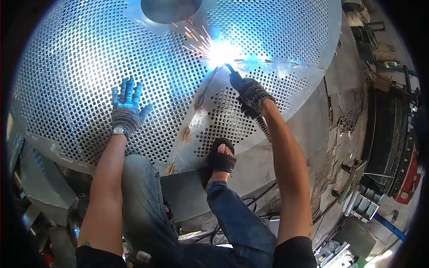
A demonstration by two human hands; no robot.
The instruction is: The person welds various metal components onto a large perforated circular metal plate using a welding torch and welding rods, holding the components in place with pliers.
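My right hand [253, 94], in a knitted work glove, is closed around a welding torch [233, 75]. At the torch's tip a bright arc [221, 56] glares, throwing orange sparks up and to the left; the glare hides the spot being welded. Under both hands lies a large round perforated metal plate [85, 58]. A weld seam [198, 102] with brown burn marks runs from the arc down toward my feet, and another seam [292, 64] goes off to the right. My gloved left hand [127, 105] rests flat on the plate, fingers spread, holding nothing.
A large round hole [171, 10] opens at the plate's top. My sandalled foot [222, 157] stands on the plate's near edge. Dark cables [254, 201] run below it. Bent sheet metal [47, 187] lies at left, and machinery with a red part [407, 181] is at right.
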